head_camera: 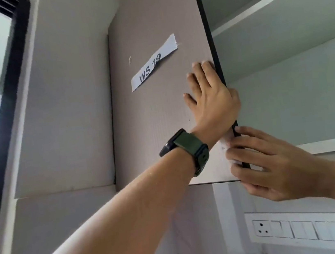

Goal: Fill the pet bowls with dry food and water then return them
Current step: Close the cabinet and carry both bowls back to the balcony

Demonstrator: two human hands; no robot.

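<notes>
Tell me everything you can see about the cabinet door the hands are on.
The cabinet door is a tall, flat panel, matte beige-grey with a fine ribbed texture and a dark edge strip. It stands swung open beside pale shelves. A crooked paper label reading WS 19 is stuck on it. The left hand rests flat on its face; the right hand grips its lower edge.

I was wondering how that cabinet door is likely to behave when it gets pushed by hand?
The cabinet door looks like a flat rigid panel, so it should swing stiffly rather than flex. The left hand lies flat on its face and the right hand holds its dark edge, suggesting it moves easily. The taped paper label looks loose and may peel.
</notes>
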